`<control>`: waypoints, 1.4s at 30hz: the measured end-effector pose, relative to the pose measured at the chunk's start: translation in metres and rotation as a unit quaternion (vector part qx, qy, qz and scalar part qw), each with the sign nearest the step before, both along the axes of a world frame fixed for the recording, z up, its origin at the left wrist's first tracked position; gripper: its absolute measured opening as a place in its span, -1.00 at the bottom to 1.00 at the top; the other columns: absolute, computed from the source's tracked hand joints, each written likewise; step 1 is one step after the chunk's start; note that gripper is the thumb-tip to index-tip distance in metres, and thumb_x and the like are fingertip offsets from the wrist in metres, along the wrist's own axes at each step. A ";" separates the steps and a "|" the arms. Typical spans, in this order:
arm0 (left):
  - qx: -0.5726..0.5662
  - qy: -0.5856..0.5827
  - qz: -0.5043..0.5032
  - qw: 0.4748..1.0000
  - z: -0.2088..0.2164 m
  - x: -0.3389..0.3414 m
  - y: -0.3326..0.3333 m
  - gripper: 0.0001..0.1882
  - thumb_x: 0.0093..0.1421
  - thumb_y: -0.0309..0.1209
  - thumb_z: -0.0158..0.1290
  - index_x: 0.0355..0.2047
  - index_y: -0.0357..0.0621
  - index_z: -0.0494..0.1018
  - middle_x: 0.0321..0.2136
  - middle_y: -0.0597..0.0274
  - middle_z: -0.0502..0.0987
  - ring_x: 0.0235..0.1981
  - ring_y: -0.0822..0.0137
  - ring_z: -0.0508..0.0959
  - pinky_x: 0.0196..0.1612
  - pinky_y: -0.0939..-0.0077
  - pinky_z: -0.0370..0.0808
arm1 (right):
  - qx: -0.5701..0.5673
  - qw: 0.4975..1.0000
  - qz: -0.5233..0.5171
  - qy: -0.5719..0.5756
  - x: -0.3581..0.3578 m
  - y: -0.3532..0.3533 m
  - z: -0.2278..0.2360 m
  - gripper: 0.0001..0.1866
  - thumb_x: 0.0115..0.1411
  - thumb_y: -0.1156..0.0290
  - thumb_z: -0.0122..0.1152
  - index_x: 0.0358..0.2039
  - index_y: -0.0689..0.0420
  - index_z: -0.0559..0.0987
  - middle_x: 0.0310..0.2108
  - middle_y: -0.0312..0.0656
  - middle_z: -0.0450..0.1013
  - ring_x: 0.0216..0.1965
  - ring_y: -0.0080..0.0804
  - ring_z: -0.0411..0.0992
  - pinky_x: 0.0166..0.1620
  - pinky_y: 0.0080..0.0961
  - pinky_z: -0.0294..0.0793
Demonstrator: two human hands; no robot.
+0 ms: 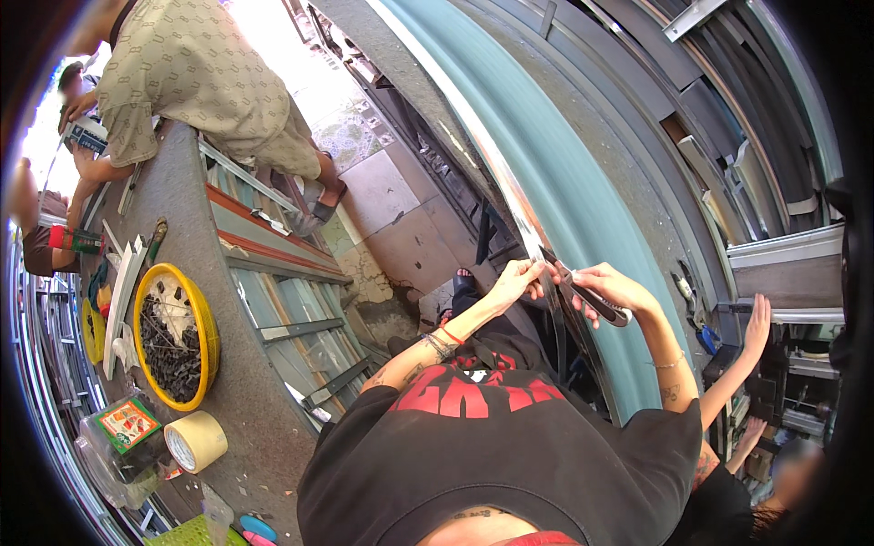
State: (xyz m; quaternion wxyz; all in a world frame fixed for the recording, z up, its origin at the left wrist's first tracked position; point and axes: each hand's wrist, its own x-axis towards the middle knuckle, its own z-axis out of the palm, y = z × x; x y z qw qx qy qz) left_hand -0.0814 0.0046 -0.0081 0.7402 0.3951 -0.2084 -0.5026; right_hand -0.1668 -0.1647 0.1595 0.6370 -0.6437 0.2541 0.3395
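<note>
The person's left hand [517,278] pinches the edge of a long, shiny metal strip [496,168] that runs along a broad teal-painted curved panel [583,209], fingers closed on it, probably to keep the thin edge steady. The right hand [612,289] is wrapped around a dark-handled tool with a slim black body [592,296], its tip laid against the same strip just beside the left fingers; what kind of tool it is cannot be told for sure. The strip looks smooth and reflective, the panel matte and evenly coated, and both bend with the lens.

To the person's left stands a grey, rough-surfaced table [255,400]. On it sits a round yellow plastic basin [211,337] heaped with small black pieces, likely kept there within easy reach. Near it lie a roll of cream masking tape [195,440] and a small green and red cardboard box [127,424] inside clear wrapping. White flat strips [123,296] rest beside the basin.

At the far end of the table another person in a beige patterned shirt [196,73] bends over. On the right, another person's bare arm [742,364] reaches up toward grey metal profiles [787,264].
</note>
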 end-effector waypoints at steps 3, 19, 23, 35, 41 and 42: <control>0.002 -0.010 -0.006 1.000 0.001 0.001 -0.001 -0.54 0.33 -0.04 -0.14 -0.17 -0.22 0.48 -0.31 0.27 0.58 -0.51 0.59 0.48 -0.49 0.76 0.41 | -0.005 1.000 -0.001 -0.015 0.003 0.004 0.000 -0.66 0.34 0.28 -0.15 -0.07 0.26 0.44 -0.55 -0.22 0.44 -0.68 -0.57 0.41 -0.67 -0.57 0.50; -0.051 -0.015 0.028 0.998 -0.005 -0.010 -0.011 -0.55 0.33 -0.04 -0.15 -0.28 -0.18 0.52 -0.37 0.32 0.60 -0.61 0.61 0.48 -0.57 0.74 0.40 | -0.049 0.998 0.023 -0.030 -0.009 -0.001 -0.004 -0.75 0.30 0.34 -0.10 -0.17 0.22 0.48 -0.58 -0.21 0.43 -0.74 -0.51 0.36 -0.72 -0.52 0.40; -0.053 -0.014 0.031 0.998 -0.005 -0.010 -0.010 -0.54 0.34 -0.04 -0.16 -0.29 -0.19 0.52 -0.39 0.34 0.59 -0.64 0.62 0.44 -0.58 0.75 0.37 | -0.084 0.993 0.066 -0.045 0.000 -0.001 -0.005 -0.73 0.29 0.32 -0.09 -0.16 0.22 0.48 -0.59 -0.20 0.44 -0.72 -0.47 0.40 -0.71 -0.48 0.43; -0.026 0.067 0.005 0.997 0.001 -0.007 -0.007 -0.54 0.32 -0.06 -0.12 -0.20 -0.26 0.51 -0.53 0.35 0.52 -0.60 0.57 0.46 -0.51 0.72 0.42 | -0.101 0.989 0.028 -0.103 -0.015 0.015 0.009 -0.69 0.33 0.21 -0.10 -0.21 0.20 0.48 -0.57 -0.36 0.38 -0.68 -0.71 0.34 -0.69 -0.68 0.36; 0.020 0.049 -0.013 0.999 0.000 -0.002 -0.002 -0.56 0.33 -0.04 -0.14 -0.23 -0.18 0.51 -0.48 0.38 0.54 -0.63 0.65 0.43 -0.59 0.78 0.33 | -0.087 0.994 0.020 -0.060 -0.017 0.017 0.001 -0.69 0.31 0.22 -0.10 -0.25 0.23 0.46 -0.57 -0.33 0.38 -0.68 -0.69 0.35 -0.68 -0.68 0.41; 0.019 0.049 -0.008 0.999 0.001 -0.002 -0.003 -0.57 0.34 -0.06 -0.16 -0.24 -0.17 0.51 -0.47 0.40 0.54 -0.64 0.67 0.42 -0.60 0.81 0.31 | -0.090 0.994 0.026 -0.063 -0.017 0.016 0.001 -0.69 0.31 0.24 -0.11 -0.25 0.25 0.46 -0.58 -0.32 0.38 -0.68 -0.68 0.35 -0.68 -0.67 0.42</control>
